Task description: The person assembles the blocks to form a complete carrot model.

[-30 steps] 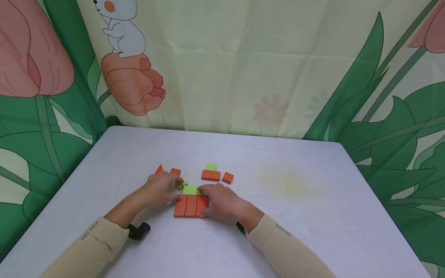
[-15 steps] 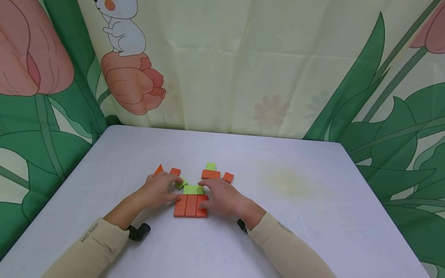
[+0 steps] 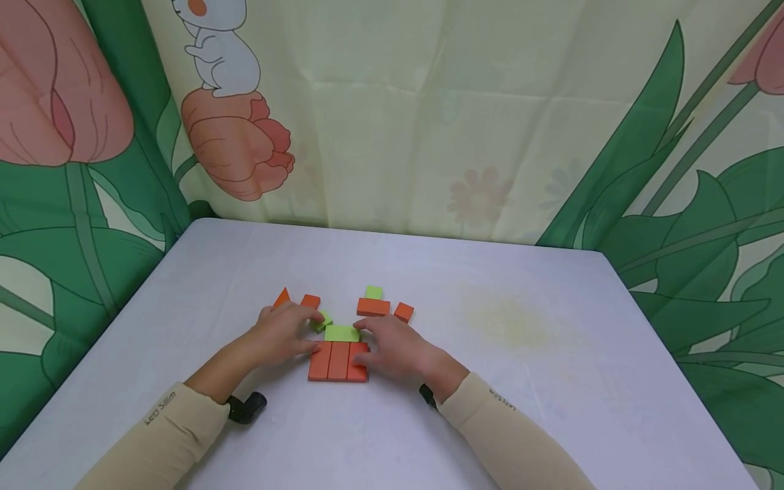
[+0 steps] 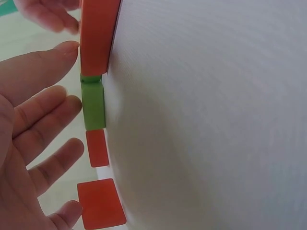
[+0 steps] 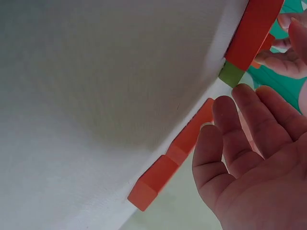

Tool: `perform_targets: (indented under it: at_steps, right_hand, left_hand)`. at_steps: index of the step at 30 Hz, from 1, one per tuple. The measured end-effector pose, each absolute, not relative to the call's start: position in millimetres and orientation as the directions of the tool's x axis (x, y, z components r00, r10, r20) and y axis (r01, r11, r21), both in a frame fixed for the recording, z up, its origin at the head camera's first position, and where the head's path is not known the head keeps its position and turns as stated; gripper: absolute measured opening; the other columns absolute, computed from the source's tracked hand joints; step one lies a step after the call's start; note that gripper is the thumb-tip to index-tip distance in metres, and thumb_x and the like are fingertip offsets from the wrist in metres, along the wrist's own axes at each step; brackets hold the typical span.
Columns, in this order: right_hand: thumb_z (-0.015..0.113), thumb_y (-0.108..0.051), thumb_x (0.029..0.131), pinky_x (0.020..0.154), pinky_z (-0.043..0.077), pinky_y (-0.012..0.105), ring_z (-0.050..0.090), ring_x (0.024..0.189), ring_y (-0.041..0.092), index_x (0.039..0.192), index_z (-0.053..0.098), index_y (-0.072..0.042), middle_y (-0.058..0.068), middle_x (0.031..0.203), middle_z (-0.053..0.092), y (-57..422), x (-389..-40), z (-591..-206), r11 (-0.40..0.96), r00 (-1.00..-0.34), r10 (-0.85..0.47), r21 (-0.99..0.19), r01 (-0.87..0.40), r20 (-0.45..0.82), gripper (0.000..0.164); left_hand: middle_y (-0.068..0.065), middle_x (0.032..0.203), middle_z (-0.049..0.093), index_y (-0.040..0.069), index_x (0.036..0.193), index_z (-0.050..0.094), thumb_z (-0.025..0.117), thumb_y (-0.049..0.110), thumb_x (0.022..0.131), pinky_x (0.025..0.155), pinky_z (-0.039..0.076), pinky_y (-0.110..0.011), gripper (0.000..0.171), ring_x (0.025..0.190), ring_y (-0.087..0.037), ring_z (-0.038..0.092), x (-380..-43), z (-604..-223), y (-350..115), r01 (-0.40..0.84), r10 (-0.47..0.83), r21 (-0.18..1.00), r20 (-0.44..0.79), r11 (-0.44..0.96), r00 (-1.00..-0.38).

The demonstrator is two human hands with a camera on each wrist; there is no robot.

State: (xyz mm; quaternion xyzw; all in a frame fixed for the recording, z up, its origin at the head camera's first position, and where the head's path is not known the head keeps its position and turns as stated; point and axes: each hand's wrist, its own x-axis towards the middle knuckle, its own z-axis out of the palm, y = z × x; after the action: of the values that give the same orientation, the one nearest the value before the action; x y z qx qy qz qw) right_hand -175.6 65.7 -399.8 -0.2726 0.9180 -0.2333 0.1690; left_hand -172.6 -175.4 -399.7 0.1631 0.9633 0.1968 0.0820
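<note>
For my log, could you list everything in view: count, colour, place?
Table: 1, white, under the blocks
Curtain: 1, pale with pink-and-green print, behind the table
Red slabs: 3, orange-red, side by side, front row
Green slab: 1, lime, just behind them
Green piece: at least 1, lime, left of that, partly hidden
Pointed block: 1, orange, leftmost
Small block: 1, orange-red, right of that
Long block: 1, orange-red, further right
Green block: 1, lime, behind that
Angled block: 1, orange-red, rightmost
Wrist cameras: 2, black, one each side
Sleeves: 2, beige, head view's bottom
Left grip: 1, bare, at slabs' left
Right grip: 1, bare, at slabs' right
</note>
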Motion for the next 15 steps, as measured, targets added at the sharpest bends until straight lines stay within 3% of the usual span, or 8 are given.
perform_targets:
  at_steps: [15]
  right_hand:
    - [0.07,-0.029,0.094,0.102,0.044,0.04,0.054,0.124,0.025,0.142,0.055,-0.01,0.003,0.138,0.058,76.2,-195.1,-381.7,0.73,-0.821,-0.552,-0.559,-0.393,-0.145,0.054]
  left_hand:
    - [-0.001,0.114,0.067,0.013,0.117,0.07,0.085,0.025,0.081,0.09,0.037,-0.058,0.04,0.115,-0.03,0.055,-172.4,-398.6,-176.1,0.305,0.366,0.405,-0.08,0.862,-0.927]
